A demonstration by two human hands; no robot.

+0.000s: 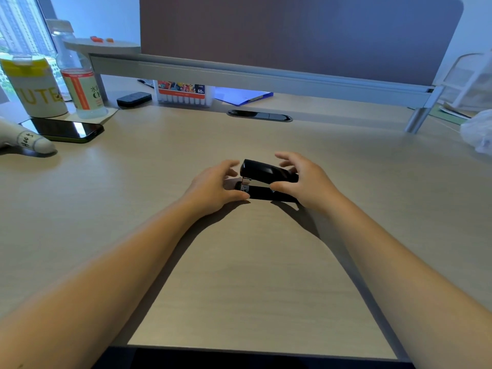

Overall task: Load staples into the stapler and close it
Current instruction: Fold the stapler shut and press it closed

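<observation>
From the head camera we see one black stapler point(267, 181) lying at the centre of the frame on the pale wooden desk point(253, 275), its top arm lifted slightly off the base at the left end, where metal shows. We have two bare hands on either side of it. Our left hand point(213, 189) sits at the stapler's left end, fingers curled loosely and spread, thumb tip touching the base. Our right hand point(303, 179) arches over the right end, fingers wide, thumb against the near side; neither hand clamps it. In the upper left we count one dark phone point(66, 129), one clear bottle point(80, 83), one white cup point(34, 86), and one marker box point(183, 93).
</observation>
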